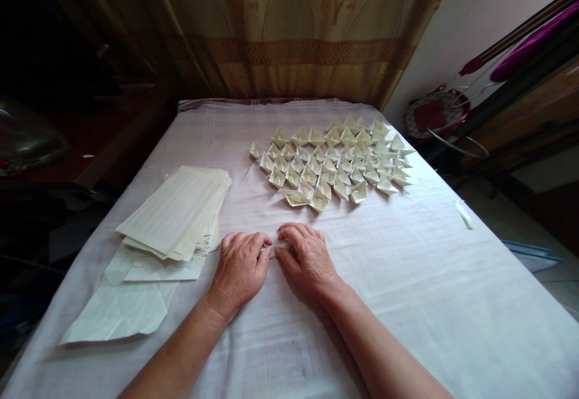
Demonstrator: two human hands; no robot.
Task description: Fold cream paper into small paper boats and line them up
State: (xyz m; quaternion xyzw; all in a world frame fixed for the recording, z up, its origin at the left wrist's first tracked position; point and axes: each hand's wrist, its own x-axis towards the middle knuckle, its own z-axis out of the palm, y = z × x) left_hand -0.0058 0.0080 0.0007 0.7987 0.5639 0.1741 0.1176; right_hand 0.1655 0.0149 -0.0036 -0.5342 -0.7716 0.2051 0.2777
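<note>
Both of my hands grip a small piece of folded paper [272, 251] low over the cloth, near the middle of the table. My left hand [241, 264] pinches its left end between thumb and fingers. At the right end, my right hand [308, 254] has its thumb and curled fingers closed on the paper. Most of the paper is hidden by the fingers, so its exact shape cannot be made out. Beyond my hands stand several rows of folded paper boats [317, 167]. To the left of my left hand lies a stack of paper sheets [174, 209], the top one with printed lines.
A pale cloth [398, 320] covers the table. Loose sheets [122, 308] stick out under the stack. A small white strip [463, 214] lies near the right edge. Behind hangs a brown patterned curtain [289, 49]; a bag [436, 114] is beyond the far right corner.
</note>
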